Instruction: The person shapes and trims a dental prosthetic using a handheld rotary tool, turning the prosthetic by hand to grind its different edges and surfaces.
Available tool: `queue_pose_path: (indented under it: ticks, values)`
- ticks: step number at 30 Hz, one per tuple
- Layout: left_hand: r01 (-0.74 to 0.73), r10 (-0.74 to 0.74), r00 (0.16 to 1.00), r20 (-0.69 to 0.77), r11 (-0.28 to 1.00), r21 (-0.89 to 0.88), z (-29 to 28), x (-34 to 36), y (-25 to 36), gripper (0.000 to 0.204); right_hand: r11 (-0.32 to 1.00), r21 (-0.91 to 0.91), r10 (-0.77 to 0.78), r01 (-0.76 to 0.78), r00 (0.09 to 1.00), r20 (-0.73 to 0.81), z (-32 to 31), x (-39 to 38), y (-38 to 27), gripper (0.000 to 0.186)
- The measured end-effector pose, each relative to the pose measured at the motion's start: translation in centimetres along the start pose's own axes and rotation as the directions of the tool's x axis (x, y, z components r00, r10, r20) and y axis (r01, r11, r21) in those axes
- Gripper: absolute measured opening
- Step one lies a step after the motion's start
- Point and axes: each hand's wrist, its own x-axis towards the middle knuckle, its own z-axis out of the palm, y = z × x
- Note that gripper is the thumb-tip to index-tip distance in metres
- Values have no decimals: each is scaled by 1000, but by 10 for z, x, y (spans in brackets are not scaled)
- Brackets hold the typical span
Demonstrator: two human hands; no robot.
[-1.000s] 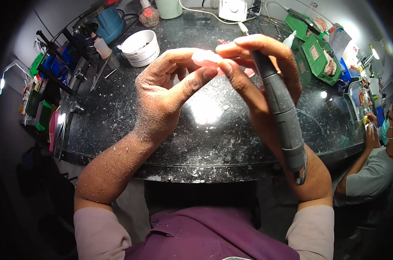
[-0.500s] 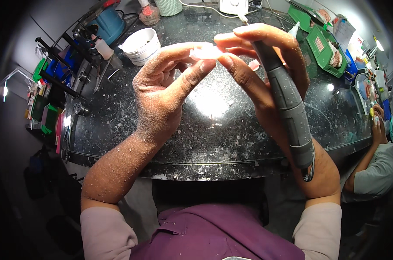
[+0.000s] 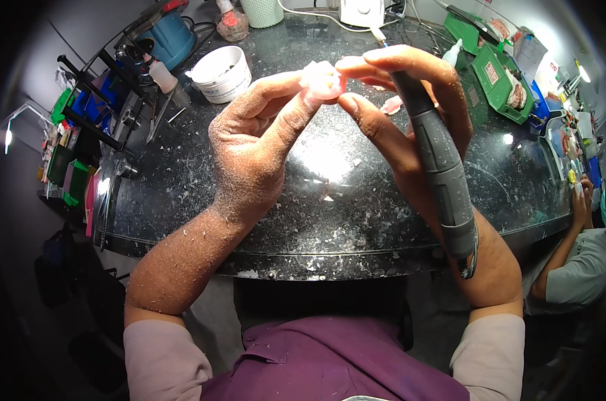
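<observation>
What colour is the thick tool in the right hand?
Dark grey; the tool shows best in the head view.

The pink piece [image 3: 326, 85] is partly hidden by the left hand [image 3: 256, 144]; the pale cup [image 3: 262, 11] is cropped on top.

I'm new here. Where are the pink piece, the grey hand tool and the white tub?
Pink piece [image 3: 326, 84]: head view, middle of its visible surface.
Grey hand tool [image 3: 441, 155]: head view, middle of its body.
White tub [image 3: 228, 88]: head view, outer side wall, below the rim.
</observation>
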Motion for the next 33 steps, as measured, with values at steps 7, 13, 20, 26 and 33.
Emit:
queue_pose_path:
  ticks: [7,13,20,26,33]
  values:
    - [18,-17,998,54,1000,-10,0,3,-1,23,986,-99,-138,136,990,-15,-2,2,3,49]
    - [80,-35,979,202,973,-218,-9,9,-2,33,957,-192,-226,216,974,-30,-1,0,14,47]
    - [263,-256,965,63,923,-280,0,3,-6,37,905,-305,-288,296,955,70,-6,-2,18,47]
    - [231,-246,968,-54,954,-193,1,4,-3,36,961,-271,-30,55,995,93,-12,-2,-5,30]
    - [146,-151,984,-92,988,-52,5,0,1,19,999,-42,-14,13,1000,-19,10,-12,-1,33]
